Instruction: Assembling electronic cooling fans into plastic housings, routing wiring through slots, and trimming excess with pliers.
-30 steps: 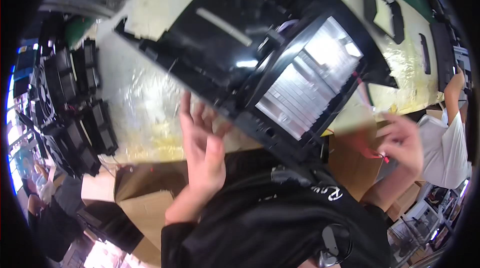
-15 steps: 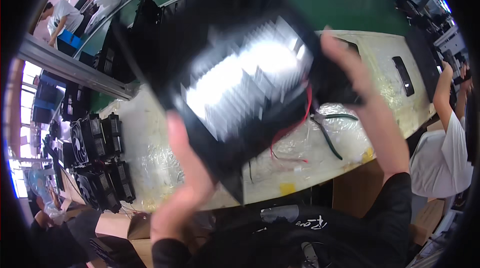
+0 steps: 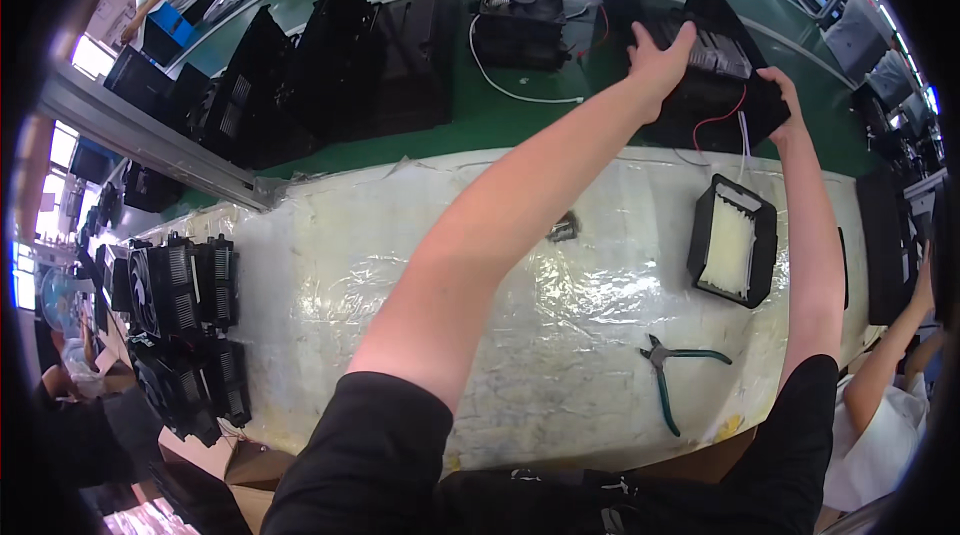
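A black housing (image 3: pixel 700 107) with a silver finned metal block (image 3: pixel 718 53) inside rests at the far right, on the green surface behind the bench mat. My left hand (image 3: pixel 655 70) reaches across to its left side, thumb and a finger apart beside the fins. Around the housing's right edge, my right hand (image 3: pixel 785 100) is closed. A red wire (image 3: pixel 722 118) loops from the housing, and a white cable hangs toward me. Just in front, on the mat, lies an open black box-shaped part (image 3: pixel 703 243) with a pale panel inside.
Green-handled cutting pliers (image 3: pixel 664 385) lie open on the plastic-covered mat (image 3: pixel 400 295). Black fan units (image 3: pixel 170 285) are stacked at left. Several black housings (image 3: pixel 330 65) and a fan assembly (image 3: pixel 520 30) line the green surface. A metal post slants at left; co-workers are at both sides.
Both hands have carried the black housing from close in front of me to the far right and set it on the green surface. The mat and pliers are now uncovered.
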The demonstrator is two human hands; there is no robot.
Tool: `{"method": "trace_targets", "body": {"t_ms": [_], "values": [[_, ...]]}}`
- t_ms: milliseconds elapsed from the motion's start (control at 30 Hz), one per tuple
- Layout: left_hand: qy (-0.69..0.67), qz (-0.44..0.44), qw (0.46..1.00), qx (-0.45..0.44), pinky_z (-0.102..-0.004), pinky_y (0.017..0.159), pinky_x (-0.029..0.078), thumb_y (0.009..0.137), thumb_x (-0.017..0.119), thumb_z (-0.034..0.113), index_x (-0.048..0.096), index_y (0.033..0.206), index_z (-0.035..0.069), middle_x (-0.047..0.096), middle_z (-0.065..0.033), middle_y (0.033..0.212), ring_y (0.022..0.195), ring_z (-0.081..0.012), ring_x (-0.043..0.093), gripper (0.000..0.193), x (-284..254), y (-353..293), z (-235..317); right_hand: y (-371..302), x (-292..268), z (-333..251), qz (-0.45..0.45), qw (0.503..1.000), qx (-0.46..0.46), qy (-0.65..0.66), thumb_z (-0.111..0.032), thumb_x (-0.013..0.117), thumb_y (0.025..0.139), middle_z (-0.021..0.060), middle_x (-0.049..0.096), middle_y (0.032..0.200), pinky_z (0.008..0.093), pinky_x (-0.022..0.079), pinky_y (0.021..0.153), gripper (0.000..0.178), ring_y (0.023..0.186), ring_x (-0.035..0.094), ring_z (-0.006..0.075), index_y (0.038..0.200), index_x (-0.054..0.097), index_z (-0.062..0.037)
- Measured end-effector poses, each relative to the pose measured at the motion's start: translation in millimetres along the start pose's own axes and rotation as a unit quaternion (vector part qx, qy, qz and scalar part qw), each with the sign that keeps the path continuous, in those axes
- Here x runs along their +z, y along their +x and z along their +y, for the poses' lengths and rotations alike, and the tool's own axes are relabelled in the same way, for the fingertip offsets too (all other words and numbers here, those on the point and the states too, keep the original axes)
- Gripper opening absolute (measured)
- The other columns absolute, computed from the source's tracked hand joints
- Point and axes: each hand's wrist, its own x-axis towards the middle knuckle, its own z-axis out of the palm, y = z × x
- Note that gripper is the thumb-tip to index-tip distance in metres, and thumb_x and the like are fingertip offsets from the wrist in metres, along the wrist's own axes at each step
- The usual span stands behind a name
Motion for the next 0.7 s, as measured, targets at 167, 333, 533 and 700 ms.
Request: {"method": "trace_targets", "body": {"t_ms": [167, 333, 533, 700], "values": [[0.424, 0.348, 0.805, 0.225, -0.0486, 0.099, 0.041, 0.072, 0.07, 0.054, 0.048, 0.121, -0.01, 0.047, -0.0313, 0.129, 0.118, -0.0415, 0.048, 0.083, -68, -31, 38, -11, 7, -6, 0.168, 0.982, -0.085, -0.018, -0.039, 0.069, 0.084, 0.0082, 0.069, 0.104, 0.0334, 0.052, 0.087, 0.047, 0.094, 0.066, 0.0214, 0.111, 0.064, -0.0014], [0.191, 0.358, 0.913, 0.034, -0.0385, 0.107, 0.037, 0.074, 0.068, 0.067, 0.034, 0.134, -0.021, 0.039, -0.0308, 0.144, 0.129, -0.0368, 0.047, 0.112, -176, 1, 11, -23, 4, -16, 0.316, 0.92, -0.197, -0.12, -0.03, 0.065, 0.092, 0.0092, 0.063, 0.123, 0.0295, 0.041, 0.1, 0.043, 0.113, 0.059, 0.0178, 0.126, 0.06, -0.005], [0.072, 0.25, 0.965, -0.026, -0.0485, 0.088, 0.052, 0.07, 0.084, 0.046, 0.046, 0.129, -0.007, 0.056, -0.0224, 0.126, 0.108, -0.0308, 0.062, 0.088, -171, 24, 22, -88, 60, -11, 0.282, 0.904, -0.244, -0.209, -0.018, 0.06, 0.095, 0.0064, 0.063, 0.125, 0.0257, 0.038, 0.1, 0.033, 0.117, 0.058, 0.0137, 0.126, 0.06, -0.0057], [-0.211, 0.278, 0.937, 0.013, -0.0435, 0.079, 0.059, 0.061, 0.09, 0.018, 0.04, 0.133, -0.012, 0.059, -0.023, 0.121, 0.089, -0.0308, 0.068, 0.092, -121, 55, 3, -123, 75, -4, 0.262, 0.895, -0.267, -0.244, -0.015, 0.059, 0.095, 0.006, 0.063, 0.126, 0.0263, 0.039, 0.1, 0.033, 0.119, 0.056, 0.0134, 0.126, 0.059, -0.0035]]}}
